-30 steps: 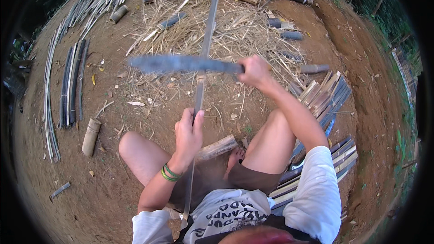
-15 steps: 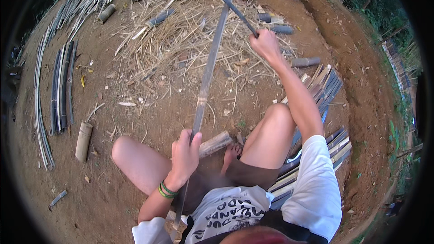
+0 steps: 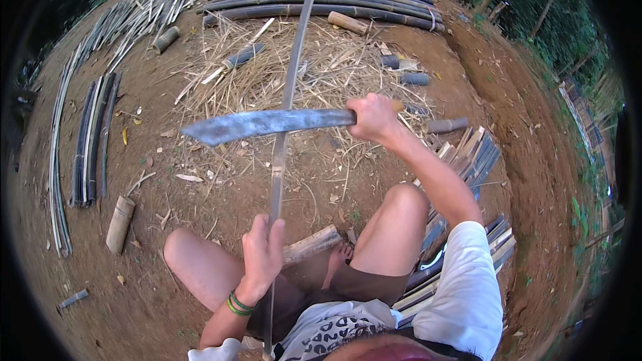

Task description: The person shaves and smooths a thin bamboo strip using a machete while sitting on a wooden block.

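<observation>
My left hand (image 3: pixel 262 257) is closed round a long split bamboo strip (image 3: pixel 292 67), which runs from beside my lap up past the shavings. Gripped by its handle in my right hand (image 3: pixel 373 117) is a machete (image 3: pixel 267 124). Its broad grey blade points left and crosses the strip in view; I cannot tell whether the two touch. Below the blade, a short bamboo piece (image 3: pixel 311 246) lies between my legs, close to my left hand.
Pale shavings (image 3: pixel 247 80) cover the ground ahead. Long bamboo poles (image 3: pixel 321 10) lie behind them. Split strips (image 3: pixel 95 137) and a bamboo segment (image 3: pixel 120 225) rest at the left. Bundled bamboo slats (image 3: pixel 478 157) lie by my right leg, near a trench edge (image 3: pixel 495 87).
The machete has swung from pointing up and away, edge-on, to lying level across the strip with its flat showing. My right hand has come nearer; the strip's far end has tipped left.
</observation>
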### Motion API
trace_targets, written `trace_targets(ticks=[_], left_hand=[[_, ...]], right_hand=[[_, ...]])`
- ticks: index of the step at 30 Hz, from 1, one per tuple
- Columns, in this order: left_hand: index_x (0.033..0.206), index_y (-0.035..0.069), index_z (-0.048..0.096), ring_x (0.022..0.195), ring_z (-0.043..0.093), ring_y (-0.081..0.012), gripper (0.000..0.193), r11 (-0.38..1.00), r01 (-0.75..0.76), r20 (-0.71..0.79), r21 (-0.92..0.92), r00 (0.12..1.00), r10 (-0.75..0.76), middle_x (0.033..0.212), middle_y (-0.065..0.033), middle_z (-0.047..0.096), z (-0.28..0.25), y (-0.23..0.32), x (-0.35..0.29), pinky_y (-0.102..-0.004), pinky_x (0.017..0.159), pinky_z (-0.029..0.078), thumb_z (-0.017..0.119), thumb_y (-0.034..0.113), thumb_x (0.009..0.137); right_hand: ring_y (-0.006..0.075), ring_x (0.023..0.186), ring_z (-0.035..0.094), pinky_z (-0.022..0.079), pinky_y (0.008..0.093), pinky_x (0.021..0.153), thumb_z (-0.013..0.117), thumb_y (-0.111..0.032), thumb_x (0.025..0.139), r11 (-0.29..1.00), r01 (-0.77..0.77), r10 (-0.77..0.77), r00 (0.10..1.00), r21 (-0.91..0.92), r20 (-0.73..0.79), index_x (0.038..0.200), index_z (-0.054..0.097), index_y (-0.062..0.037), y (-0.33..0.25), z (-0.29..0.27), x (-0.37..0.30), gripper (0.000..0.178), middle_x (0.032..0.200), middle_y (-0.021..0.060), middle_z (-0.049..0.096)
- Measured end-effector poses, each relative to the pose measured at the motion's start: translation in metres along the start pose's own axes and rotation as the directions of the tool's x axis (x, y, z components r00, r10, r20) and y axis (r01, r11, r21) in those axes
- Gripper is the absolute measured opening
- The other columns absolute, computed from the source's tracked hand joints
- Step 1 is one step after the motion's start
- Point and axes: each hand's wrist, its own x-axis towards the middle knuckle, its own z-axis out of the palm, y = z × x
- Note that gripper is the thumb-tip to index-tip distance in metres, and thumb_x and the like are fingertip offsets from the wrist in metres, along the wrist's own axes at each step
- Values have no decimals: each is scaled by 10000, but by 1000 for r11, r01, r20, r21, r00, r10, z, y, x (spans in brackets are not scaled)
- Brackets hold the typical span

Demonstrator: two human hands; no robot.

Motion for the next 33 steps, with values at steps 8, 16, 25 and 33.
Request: trace_targets(ticks=[8, 16, 25, 33], left_hand=[[942, -17, 572, 481, 528, -143, 201, 999, -34, -31, 36, 999, 35, 564, -104, 522, -9, 6, -13, -330, 469, 399, 603, 171, 1007], [933, -21, 573, 481, 546, -160, 220, 999, 24, -61, -21, 998, -25, 562, -100, 539, -10, -13, -18, -343, 469, 406, 621, 185, 995], [884, -22, 565, 499, 531, -133, 243, 991, 116, 12, -58, 993, -116, 563, -98, 537, -16, -21, -40, -340, 473, 409, 626, 187, 992], [878, -18, 564, 511, 529, -95, 235, 970, 239, 137, -44, 963, -231, 565, -69, 554, -29, -10, -82, -306, 477, 416, 616, 177, 999]], right_hand=[[251, 515, 660, 541, 411, 527, 642, -152, 732, 984, -82, 79, 997, 157, 25, 740, 702, -96, -21, -7, -2, 82, 582, 110, 650], [219, 515, 655, 550, 399, 569, 656, -183, 772, 983, 162, -169, 982, 85, 87, 800, 733, -120, -35, 15, -17, 103, 616, 73, 674], [231, 570, 645, 557, 394, 626, 634, -181, 753, 958, -282, 270, 945, 41, 185, 809, 756, -140, 16, -5, 49, 140, 607, 65, 646], [382, 769, 712, 575, 463, 747, 619, -234, 799, 880, -474, 475, 880, 19, -26, 907, 775, -58, 118, 2, 71, 260, 812, 208, 728]])
